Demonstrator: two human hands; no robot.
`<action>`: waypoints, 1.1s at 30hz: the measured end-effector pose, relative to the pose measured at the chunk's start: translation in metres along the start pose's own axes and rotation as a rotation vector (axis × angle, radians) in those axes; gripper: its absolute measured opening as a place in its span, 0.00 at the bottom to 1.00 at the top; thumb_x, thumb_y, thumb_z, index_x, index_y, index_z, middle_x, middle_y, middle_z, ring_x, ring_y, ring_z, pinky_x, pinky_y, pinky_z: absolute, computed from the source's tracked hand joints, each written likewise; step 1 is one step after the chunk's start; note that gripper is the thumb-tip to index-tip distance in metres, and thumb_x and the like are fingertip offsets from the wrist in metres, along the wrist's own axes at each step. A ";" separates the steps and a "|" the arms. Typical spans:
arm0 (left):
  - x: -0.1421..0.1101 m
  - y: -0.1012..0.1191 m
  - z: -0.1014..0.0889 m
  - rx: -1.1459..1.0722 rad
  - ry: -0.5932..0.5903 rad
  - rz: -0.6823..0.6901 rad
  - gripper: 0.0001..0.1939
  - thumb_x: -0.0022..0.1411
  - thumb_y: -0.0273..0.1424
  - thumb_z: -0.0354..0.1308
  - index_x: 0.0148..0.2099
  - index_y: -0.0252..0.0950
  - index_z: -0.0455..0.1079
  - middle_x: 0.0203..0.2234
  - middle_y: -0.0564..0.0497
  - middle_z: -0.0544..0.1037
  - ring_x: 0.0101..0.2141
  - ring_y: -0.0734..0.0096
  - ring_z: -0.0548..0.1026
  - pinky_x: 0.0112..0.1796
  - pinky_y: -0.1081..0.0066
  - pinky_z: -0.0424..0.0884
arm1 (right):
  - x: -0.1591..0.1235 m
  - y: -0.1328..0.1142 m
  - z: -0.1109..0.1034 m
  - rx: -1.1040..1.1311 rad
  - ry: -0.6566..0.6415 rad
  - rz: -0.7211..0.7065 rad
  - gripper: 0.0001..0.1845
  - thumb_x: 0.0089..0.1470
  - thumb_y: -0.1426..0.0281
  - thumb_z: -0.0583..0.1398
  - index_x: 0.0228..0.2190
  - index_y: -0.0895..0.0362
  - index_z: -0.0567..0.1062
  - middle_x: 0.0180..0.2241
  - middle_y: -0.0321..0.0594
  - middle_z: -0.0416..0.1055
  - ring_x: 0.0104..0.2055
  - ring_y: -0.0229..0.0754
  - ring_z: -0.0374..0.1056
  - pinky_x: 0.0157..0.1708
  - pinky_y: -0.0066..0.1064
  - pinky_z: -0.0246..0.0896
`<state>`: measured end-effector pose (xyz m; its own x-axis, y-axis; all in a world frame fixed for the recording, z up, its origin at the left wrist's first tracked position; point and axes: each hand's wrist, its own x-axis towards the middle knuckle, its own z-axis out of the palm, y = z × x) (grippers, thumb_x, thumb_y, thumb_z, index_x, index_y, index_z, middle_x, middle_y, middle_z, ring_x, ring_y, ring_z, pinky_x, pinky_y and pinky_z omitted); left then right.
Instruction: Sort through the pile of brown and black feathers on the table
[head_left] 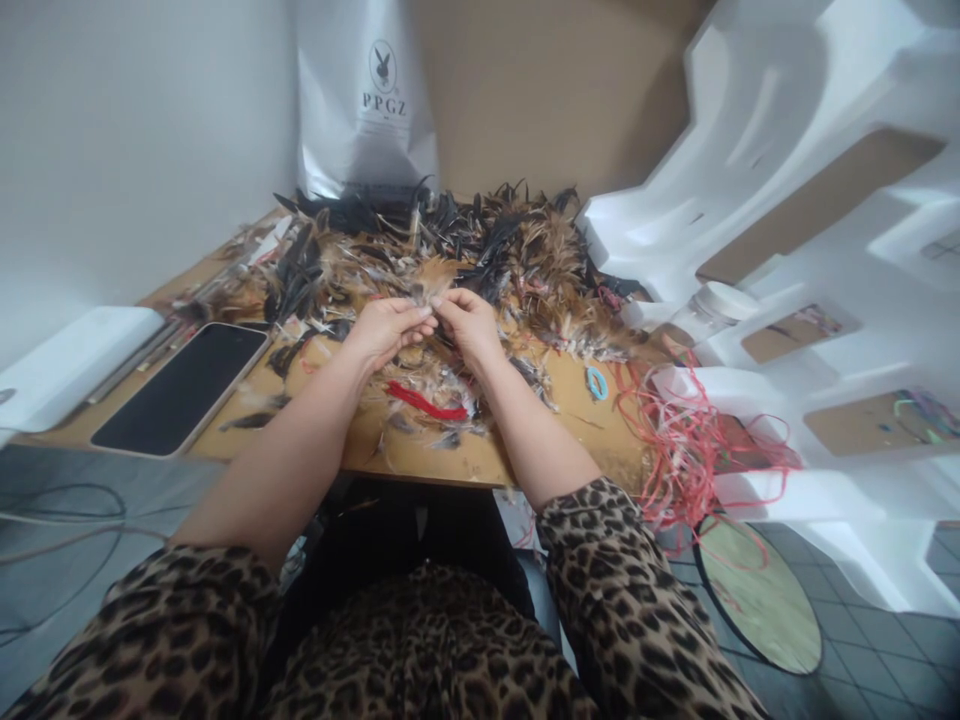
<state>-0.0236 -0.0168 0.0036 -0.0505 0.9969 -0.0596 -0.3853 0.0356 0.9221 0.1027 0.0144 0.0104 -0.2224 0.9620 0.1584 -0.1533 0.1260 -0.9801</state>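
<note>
Brown feathers (435,274) stick up from between my two hands, above the middle of the wooden table. My left hand (390,330) is closed in a pinch at their base. Touching it from the other side, my right hand (469,325) pinches the same small bunch, thumb and fingers together. The lower ends are hidden by the fingers. Just below the hands lies a bundle of red string (426,401) among loose feather bits. Behind them spreads a large heap of brown and black feathers (517,250).
A phone (184,388) and a white box-like device (75,365) lie at left. Tangled pink cord (690,440) hangs over the right edge, near a light blue ring (596,383) and white foam pieces (750,150). A white bag (367,150) stands behind; a round mirror (757,595) sits low right.
</note>
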 end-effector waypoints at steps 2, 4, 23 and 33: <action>-0.002 0.001 0.002 0.030 0.025 -0.006 0.07 0.46 0.25 0.66 0.26 0.26 0.72 0.19 0.47 0.76 0.19 0.81 0.72 0.21 0.84 0.66 | 0.001 0.000 -0.001 -0.019 -0.003 0.016 0.13 0.40 0.63 0.64 0.22 0.58 0.69 0.17 0.27 0.61 0.20 0.27 0.53 0.21 0.20 0.49; -0.002 0.002 0.002 0.053 0.048 -0.008 0.07 0.45 0.25 0.67 0.26 0.26 0.72 0.18 0.47 0.75 0.18 0.81 0.72 0.20 0.84 0.65 | 0.003 -0.001 -0.004 -0.057 -0.026 0.024 0.13 0.40 0.62 0.64 0.23 0.58 0.70 0.17 0.28 0.61 0.19 0.27 0.53 0.21 0.21 0.48; 0.009 0.002 -0.012 -0.114 0.186 0.038 0.06 0.50 0.26 0.64 0.29 0.28 0.70 0.23 0.47 0.77 0.20 0.81 0.73 0.19 0.84 0.65 | 0.010 -0.001 -0.034 -1.139 -0.238 -0.062 0.05 0.40 0.72 0.60 0.17 0.57 0.74 0.18 0.38 0.69 0.23 0.35 0.62 0.26 0.27 0.53; 0.010 0.001 -0.014 -0.158 0.164 0.021 0.03 0.52 0.24 0.62 0.29 0.28 0.71 0.24 0.48 0.78 0.21 0.81 0.74 0.20 0.85 0.65 | 0.021 -0.002 -0.041 -0.114 -0.069 0.200 0.13 0.37 0.63 0.65 0.21 0.58 0.69 0.18 0.31 0.68 0.15 0.27 0.53 0.13 0.21 0.43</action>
<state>-0.0374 -0.0076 -0.0015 -0.2043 0.9723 -0.1139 -0.5214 -0.0097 0.8532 0.1374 0.0440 0.0104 -0.3032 0.9522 -0.0365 0.0095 -0.0353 -0.9993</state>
